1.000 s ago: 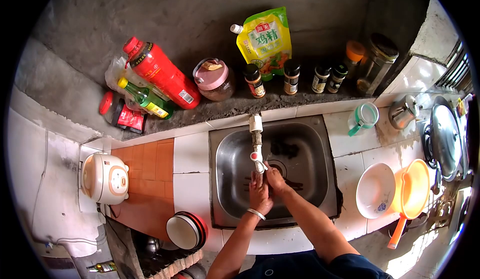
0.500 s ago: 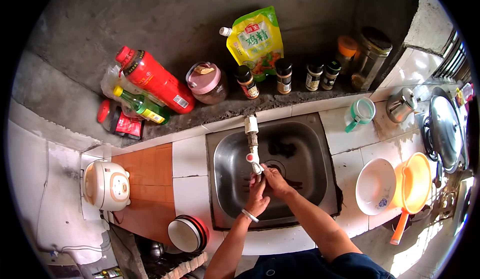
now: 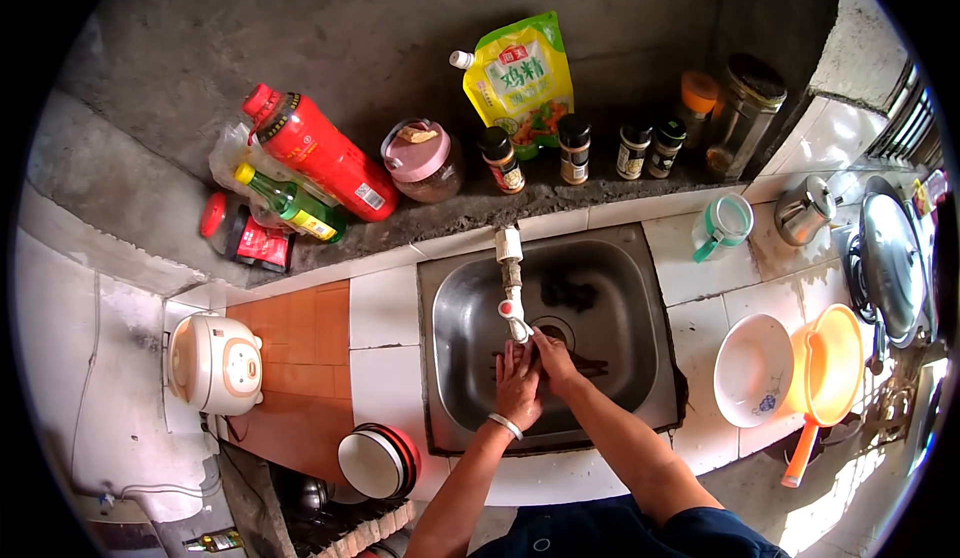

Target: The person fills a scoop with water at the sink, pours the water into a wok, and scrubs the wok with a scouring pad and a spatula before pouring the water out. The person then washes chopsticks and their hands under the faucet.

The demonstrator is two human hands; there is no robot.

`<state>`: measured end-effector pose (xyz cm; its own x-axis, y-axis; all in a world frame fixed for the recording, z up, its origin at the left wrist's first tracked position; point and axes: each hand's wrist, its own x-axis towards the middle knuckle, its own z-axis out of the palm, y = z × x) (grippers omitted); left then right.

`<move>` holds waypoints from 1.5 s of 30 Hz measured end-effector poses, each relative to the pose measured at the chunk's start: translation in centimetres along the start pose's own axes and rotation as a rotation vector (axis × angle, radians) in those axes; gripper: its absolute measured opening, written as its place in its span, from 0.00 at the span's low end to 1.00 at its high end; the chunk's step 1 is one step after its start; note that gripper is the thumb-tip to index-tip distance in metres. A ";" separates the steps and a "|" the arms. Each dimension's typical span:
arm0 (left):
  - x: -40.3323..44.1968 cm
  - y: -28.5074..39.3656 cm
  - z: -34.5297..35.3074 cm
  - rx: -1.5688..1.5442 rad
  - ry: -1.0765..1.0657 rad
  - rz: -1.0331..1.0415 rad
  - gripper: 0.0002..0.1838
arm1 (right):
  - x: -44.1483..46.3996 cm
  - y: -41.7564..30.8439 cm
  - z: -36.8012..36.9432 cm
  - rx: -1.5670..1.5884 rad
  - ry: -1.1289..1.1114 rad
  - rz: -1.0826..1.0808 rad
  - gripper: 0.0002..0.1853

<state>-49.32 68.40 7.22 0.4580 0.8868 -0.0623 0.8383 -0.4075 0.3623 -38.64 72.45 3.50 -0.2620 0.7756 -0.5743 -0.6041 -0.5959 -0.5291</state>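
My left hand (image 3: 518,390) is under the faucet (image 3: 512,308) with its back up and its fingers stretched out toward the spout. It wears a pale bracelet (image 3: 507,425) at the wrist. Right beside it, my right hand (image 3: 556,360) lies against its edge, fingers extended close to the spout and partly hidden. Neither hand shows an object in it. Both are above the steel sink (image 3: 640,398), where dark wet patches and a drain can be seen. Whether water is running is hard to make out.
Seasoning jars (image 3: 574,153), a yellow pouch (image 3: 520,78) and a red bottle (image 3: 325,153) line the ledge behind. On the right are a white bowl (image 3: 745,373), an orange strainer (image 3: 838,358) and a green-handled mug (image 3: 725,223). Left stand a rice cooker (image 3: 215,366) and stacked bowls (image 3: 368,466).
My left hand has turned and spread flatter, its back now showing more. My right hand has shifted slightly right along it. The whole view has moved a little.
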 end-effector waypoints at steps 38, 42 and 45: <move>3.2 -2.3 4.4 -2.136 0.139 -0.857 0.20 | 0.1 2.9 0.3 -0.194 0.192 0.034 0.15; 2.9 -3.1 8.1 -2.216 0.379 -0.863 0.17 | 0.9 3.3 -0.1 -1.231 0.303 -0.603 0.16; 1.6 -6.3 11.2 -1.754 0.431 -0.772 0.18 | 0.4 0.9 -0.7 -1.523 0.388 -0.417 0.20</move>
<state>-50.50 69.96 -5.58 -0.1187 0.8348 -0.5376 -0.5026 0.4164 0.7576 -38.81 72.03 2.38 0.0579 0.9715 -0.2300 0.7445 -0.1955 -0.6384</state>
